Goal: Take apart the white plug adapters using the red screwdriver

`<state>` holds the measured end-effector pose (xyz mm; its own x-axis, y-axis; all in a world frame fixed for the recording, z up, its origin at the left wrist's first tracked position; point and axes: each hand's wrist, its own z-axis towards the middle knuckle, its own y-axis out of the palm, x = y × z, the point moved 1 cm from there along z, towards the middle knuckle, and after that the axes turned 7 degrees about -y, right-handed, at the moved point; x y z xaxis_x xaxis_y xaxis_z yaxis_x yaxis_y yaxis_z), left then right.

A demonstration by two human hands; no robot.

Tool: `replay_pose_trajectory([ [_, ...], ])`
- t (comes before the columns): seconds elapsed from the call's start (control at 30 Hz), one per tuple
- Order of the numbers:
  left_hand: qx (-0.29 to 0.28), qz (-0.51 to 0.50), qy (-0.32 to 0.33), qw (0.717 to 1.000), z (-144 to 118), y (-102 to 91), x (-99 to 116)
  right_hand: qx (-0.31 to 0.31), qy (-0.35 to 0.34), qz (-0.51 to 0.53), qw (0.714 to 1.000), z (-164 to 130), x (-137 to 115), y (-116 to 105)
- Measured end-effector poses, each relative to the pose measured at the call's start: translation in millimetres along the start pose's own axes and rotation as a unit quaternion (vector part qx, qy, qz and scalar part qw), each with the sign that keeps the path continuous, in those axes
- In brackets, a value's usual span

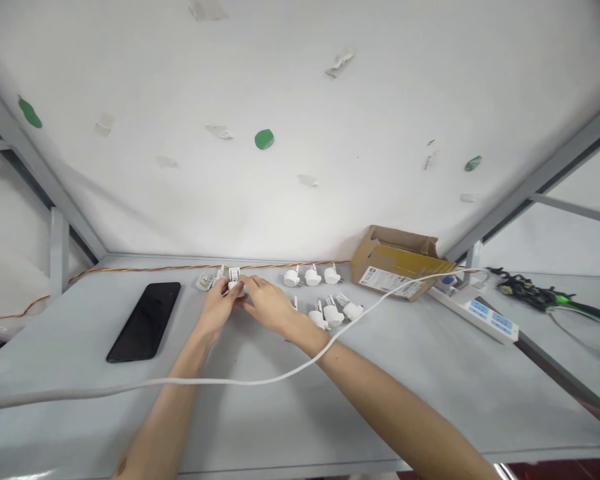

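Toward the back of the table, my left hand (217, 308) pinches a small white plug adapter (235, 275) with a printed face turned up. From the other side, my right hand (267, 303) has its fingers closed at the same adapter, partly covering its lower end. Just left of them lie more white plug adapters (205, 281). Three similar adapters (313, 275) stand in a row to the right, near the wall. A second group of adapters (333, 315) sits closer to me, partly hidden behind my right hand and wrist.
A black phone (145, 322) lies at the left. An open cardboard box (395, 263) leans at the back right beside a power strip (480, 312). Dark cables with a green-handled tool (580, 308) lie farther right. A white cable (260, 383) crosses in front of my forearms.
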<state>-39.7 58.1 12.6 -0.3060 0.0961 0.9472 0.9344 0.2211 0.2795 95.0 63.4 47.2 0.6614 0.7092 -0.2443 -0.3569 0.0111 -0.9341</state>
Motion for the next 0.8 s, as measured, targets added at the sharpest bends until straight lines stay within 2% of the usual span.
replay_pose_trajectory([
  [0.1, -0.006, -0.003, -0.012, 1.000, -2, 0.9, 1, 0.035, 0.005, 0.008, 0.999, -23, 7, -12],
  [0.2, 0.015, -0.023, -0.018, 0.999, -3, 0.0, 0, 0.057, 0.009, -0.006, 0.998, -61, 15, -25],
  [0.37, 0.016, -0.089, -0.046, 0.995, -4, 0.7, 3, 0.030, 0.061, -0.031, 0.997, -137, 26, -37],
  [0.47, 0.007, -0.153, -0.070, 0.986, -6, 2.3, 9, -0.020, 0.086, -0.062, 0.994, -169, 32, -36],
  [0.53, -0.006, -0.184, -0.089, 0.979, -7, 3.1, 12, -0.026, 0.116, -0.062, 0.991, -181, 36, -32],
  [0.63, -0.010, -0.202, -0.102, 0.974, -9, 3.3, 15, -0.016, 0.139, 0.008, 0.990, -188, 37, -28],
  [0.7, -0.011, -0.209, -0.101, 0.973, -9, 2.8, 15, 0.001, 0.160, 0.080, 0.984, -185, 35, -29],
  [0.8, 0.010, -0.218, -0.095, 0.971, -8, 1.0, 14, 0.024, 0.201, 0.202, 0.958, -170, 27, -32],
])
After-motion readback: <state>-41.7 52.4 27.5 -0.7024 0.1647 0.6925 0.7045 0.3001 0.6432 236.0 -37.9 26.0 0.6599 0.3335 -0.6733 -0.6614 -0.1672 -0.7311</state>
